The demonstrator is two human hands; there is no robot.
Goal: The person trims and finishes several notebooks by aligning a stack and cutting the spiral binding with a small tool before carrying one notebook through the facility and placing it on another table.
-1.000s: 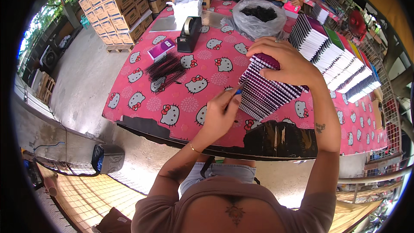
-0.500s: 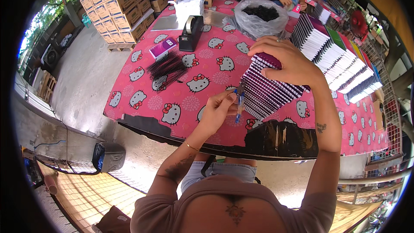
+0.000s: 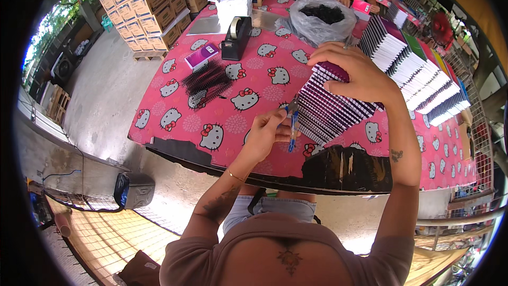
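Clearly, the left hand [image 3: 264,133] grips blue-handled pliers [image 3: 293,124], tip up at the left edge of spiral-bound notebooks [image 3: 338,110] stacked on the pink tablecloth [image 3: 233,148]. The right hand [image 3: 357,71] clasps their far end. Black binding coils [image 3: 206,83] lie left, near a tape dispenser [image 3: 236,41].

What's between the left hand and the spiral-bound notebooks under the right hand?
The head view shows a blue-handled tool there, held by the left hand, its dark tip at the notebooks' left edge; whether it touches, I can't tell.
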